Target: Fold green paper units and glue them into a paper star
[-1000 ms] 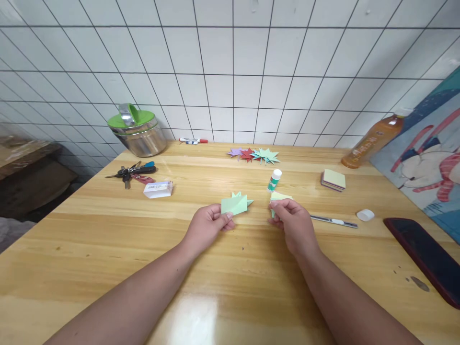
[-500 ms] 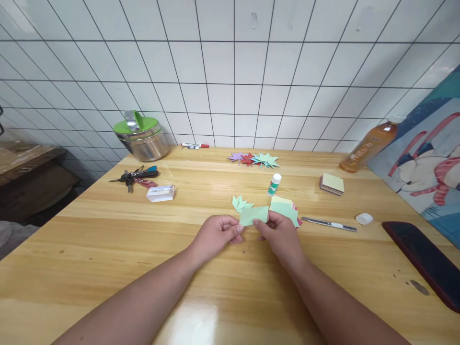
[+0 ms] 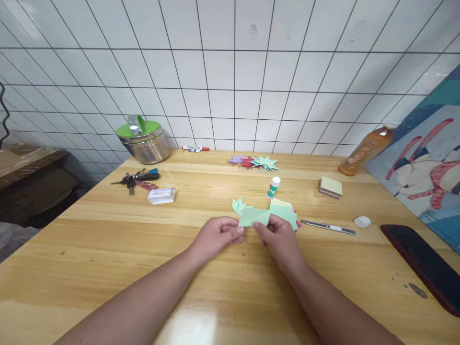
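A light green piece of paper (image 3: pixel 251 216), rectangular in outline, is held up between both hands just above the table. My left hand (image 3: pixel 221 235) pinches its lower left corner between thumb and fingers. On the other side, my right hand (image 3: pixel 282 237) grips the right end, thumb in front and the other fingers behind. Just beyond the held sheet lies a folded green paper piece (image 3: pixel 238 206) with pointed tips, partly covered by it. Beside my right hand is a pile of coloured paper sheets (image 3: pixel 285 215), green on top. A glue stick (image 3: pixel 273 188) with a white cap stands behind that pile.
Right of the pile lie a utility knife (image 3: pixel 328 226), a white eraser-like piece (image 3: pixel 362 222) and a phone (image 3: pixel 420 263). Pointed paper shapes (image 3: pixel 265 163) rest near the wall. A sticky-note stack (image 3: pixel 331 187), bottle (image 3: pixel 368 151), keys (image 3: pixel 134 181), small box (image 3: pixel 161 195) and metal pot (image 3: pixel 145 146) stand around.
The view has tilted slightly upward. Both hands keep their hold on the green paper, which has shifted only a little and shows slightly more of its face.
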### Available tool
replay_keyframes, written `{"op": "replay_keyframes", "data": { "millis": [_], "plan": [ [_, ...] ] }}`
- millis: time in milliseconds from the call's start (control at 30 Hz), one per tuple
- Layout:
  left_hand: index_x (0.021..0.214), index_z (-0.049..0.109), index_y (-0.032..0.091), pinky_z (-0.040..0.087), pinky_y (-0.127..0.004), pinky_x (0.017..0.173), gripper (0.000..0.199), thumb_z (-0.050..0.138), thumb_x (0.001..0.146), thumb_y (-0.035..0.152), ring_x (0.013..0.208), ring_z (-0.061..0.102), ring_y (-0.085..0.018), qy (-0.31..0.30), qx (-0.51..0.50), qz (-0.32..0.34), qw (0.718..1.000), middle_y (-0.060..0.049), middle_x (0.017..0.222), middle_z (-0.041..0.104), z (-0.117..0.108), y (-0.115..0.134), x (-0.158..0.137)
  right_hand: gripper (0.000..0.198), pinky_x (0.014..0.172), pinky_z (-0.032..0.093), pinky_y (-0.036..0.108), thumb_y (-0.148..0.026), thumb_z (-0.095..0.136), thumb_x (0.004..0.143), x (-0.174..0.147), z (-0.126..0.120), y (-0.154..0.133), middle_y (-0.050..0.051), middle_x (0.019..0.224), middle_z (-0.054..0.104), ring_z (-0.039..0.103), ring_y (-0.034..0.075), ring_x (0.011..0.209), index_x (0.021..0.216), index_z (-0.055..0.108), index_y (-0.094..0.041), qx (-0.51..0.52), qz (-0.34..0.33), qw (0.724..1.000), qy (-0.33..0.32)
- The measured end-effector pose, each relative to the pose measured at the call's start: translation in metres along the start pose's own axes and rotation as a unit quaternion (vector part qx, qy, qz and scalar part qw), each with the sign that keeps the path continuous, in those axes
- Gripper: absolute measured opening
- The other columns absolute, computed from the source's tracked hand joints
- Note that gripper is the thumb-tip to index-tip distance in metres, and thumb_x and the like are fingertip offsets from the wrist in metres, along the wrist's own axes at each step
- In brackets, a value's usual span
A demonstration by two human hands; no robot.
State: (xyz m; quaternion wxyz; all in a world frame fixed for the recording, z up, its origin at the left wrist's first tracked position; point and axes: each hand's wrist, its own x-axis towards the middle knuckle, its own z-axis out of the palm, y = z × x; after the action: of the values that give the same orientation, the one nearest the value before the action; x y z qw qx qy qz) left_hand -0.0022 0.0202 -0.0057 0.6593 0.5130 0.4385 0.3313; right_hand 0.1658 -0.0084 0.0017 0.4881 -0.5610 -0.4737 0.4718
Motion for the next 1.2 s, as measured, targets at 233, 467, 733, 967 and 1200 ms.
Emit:
{"op": "replay_keyframes", "data": {
  "millis": [233, 467, 733, 967, 1200],
  "plan": [
    [0.068, 0.068, 0.012, 0.043, -0.021, 0.052, 0.026, 0.069, 0.069, 0.038, 0.05, 0.058, -0.011, -0.008, 0.012, 0.007, 1.0, -0.005, 0.059, 0.068, -0.006, 0.001, -0.002, 0.02, 0.045, 0.033, 0.021, -0.036, 0.061, 0.073, 0.001, 0.002, 0.005, -0.002, 0.057, 0.048, 0.036, 0.009, 0.051, 0.072, 0.061, -0.016, -0.03, -0.014, 0.999, -0.019],
    [0.09, 0.064, 0.014, 0.046, -0.025, 0.063, 0.035, 0.07, 0.068, 0.041, 0.066, 0.065, -0.016, -0.02, -0.045, -0.018, 0.999, -0.008, 0.079, 0.072, -0.002, 0.0, -0.004, 0.025, 0.043, 0.032, 0.021, -0.041, 0.064, 0.071, 0.002, 0.001, 0.003, -0.003, 0.058, 0.048, 0.034, 0.008, 0.049, 0.071, 0.058, -0.016, 0.049, 0.024, 0.998, 0.012],
    [0.08, 0.066, 0.014, 0.046, -0.024, 0.061, 0.029, 0.064, 0.074, 0.042, 0.065, 0.064, -0.015, 0.025, -0.041, 0.01, 0.999, -0.006, 0.074, 0.071, 0.002, -0.001, -0.003, 0.028, 0.043, 0.027, 0.02, -0.042, 0.065, 0.069, 0.001, 0.005, 0.006, -0.004, 0.055, 0.046, 0.032, 0.007, 0.048, 0.07, 0.058, -0.015, 0.043, 0.026, 0.999, -0.005],
    [0.075, 0.069, 0.012, 0.046, -0.024, 0.06, 0.026, 0.064, 0.074, 0.037, 0.061, 0.062, -0.015, 0.018, -0.004, 0.013, 1.0, -0.007, 0.065, 0.07, -0.004, -0.002, -0.004, 0.024, 0.045, 0.031, 0.021, -0.04, 0.062, 0.072, 0.002, 0.001, 0.004, -0.002, 0.059, 0.052, 0.039, 0.009, 0.05, 0.076, 0.062, -0.016, 0.008, 0.018, 0.999, -0.028],
    [0.063, 0.065, 0.013, 0.041, -0.023, 0.059, 0.027, 0.059, 0.078, 0.035, 0.058, 0.056, -0.013, -0.023, 0.147, 0.093, 0.984, -0.005, 0.061, 0.066, -0.003, 0.001, -0.008, 0.031, 0.073, 0.043, 0.028, -0.027, 0.064, 0.07, 0.0, -0.007, -0.005, 0.003, 0.092, 0.062, 0.056, 0.018, 0.086, 0.1, 0.06, -0.022, -0.097, -0.094, 0.99, -0.045]
  ]
}}
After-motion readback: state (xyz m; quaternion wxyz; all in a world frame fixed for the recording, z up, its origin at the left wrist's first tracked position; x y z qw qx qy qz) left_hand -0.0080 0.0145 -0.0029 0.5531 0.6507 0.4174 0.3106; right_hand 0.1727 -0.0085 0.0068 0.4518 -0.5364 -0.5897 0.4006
